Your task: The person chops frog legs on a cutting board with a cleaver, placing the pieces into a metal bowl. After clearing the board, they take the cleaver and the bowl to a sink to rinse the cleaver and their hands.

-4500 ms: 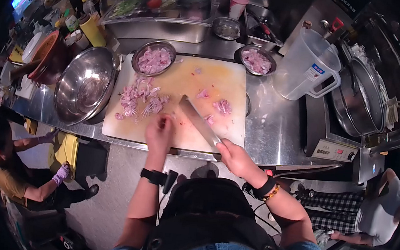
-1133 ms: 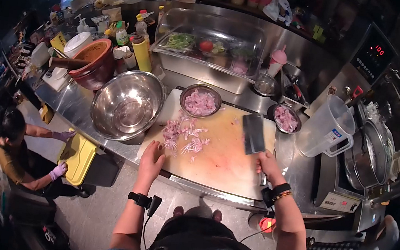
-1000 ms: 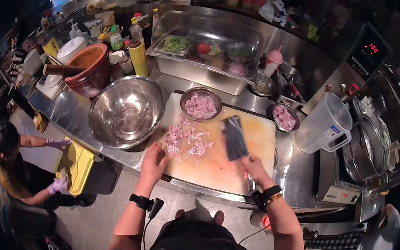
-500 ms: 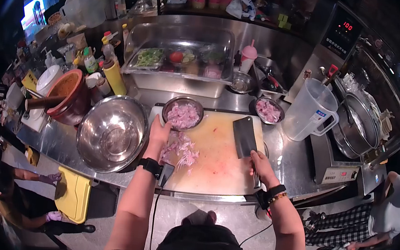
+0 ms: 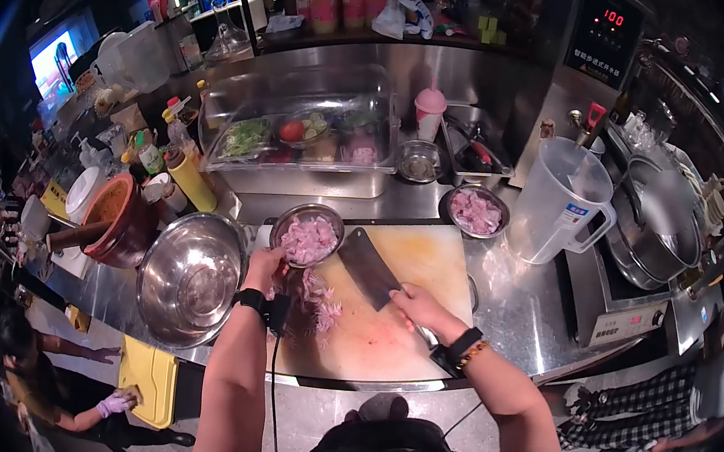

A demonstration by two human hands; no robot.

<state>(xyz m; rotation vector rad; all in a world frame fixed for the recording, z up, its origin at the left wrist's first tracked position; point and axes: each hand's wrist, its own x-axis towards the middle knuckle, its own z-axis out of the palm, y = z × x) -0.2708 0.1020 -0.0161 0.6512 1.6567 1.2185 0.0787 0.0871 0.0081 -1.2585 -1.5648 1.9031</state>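
Observation:
My right hand (image 5: 425, 312) is closed round the handle of a cleaver (image 5: 368, 266), whose broad dark blade slants over the cutting board (image 5: 429, 264) with its tip near a small metal bowl. Pale pink meat pieces (image 5: 309, 240) fill that bowl (image 5: 276, 236), at the board's far left corner. My left hand (image 5: 264, 269) grips the bowl's near left rim; some of its fingers are hidden. Below the bowl, more pink pieces with thin, claw-like ends (image 5: 326, 315) lie loose on the board.
A large steel bowl (image 5: 165, 294) stands left of the board, beside a brown mortar (image 5: 127, 237). Behind is a lidded clear-topped food container (image 5: 297, 175). To the right are another meat bowl (image 5: 449, 222), a plastic jug (image 5: 548, 219) and a cooker (image 5: 621, 322). Two other people stand nearby.
The cleaver has swung left across the board toward the small bowl, with my right hand following. My left hand has moved to the bowl's rim. Fewer loose pieces show on the board.

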